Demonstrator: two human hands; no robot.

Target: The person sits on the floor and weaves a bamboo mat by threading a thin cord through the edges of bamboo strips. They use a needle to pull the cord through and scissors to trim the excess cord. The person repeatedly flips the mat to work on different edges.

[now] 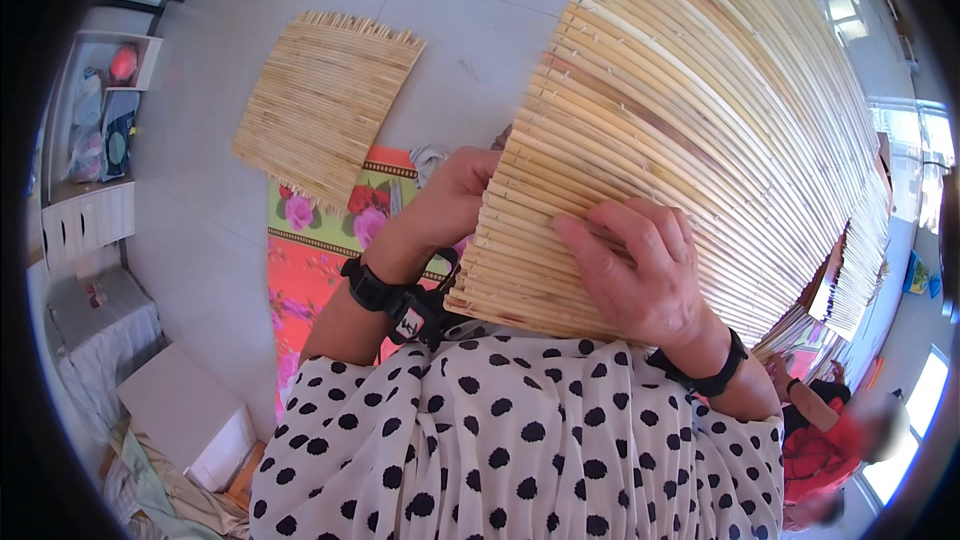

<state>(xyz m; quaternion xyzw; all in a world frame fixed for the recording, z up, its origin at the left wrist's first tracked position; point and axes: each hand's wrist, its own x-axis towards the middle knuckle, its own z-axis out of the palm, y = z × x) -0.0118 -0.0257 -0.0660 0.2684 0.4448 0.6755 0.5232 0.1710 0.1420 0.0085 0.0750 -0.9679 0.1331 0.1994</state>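
A large mat of thin pale sticks (680,90), bound with rows of thread, stands tilted in front of me. My left hand (462,192) is closed on its left edge, with the fingers hidden behind the sticks. On the mat's near face lies my right hand (640,265), its fingers bent and its thumb apart from them. The mat's lower edge rests against my polka-dot clothing (520,430). Both wrists wear black straps.
A smaller stick mat (325,105) lies on the grey floor, partly over a flowered cloth (300,285). At left stand a shelf (100,185) and a pale box (185,405). Another person in red (825,445) is at lower right, near more stick mats (855,270).
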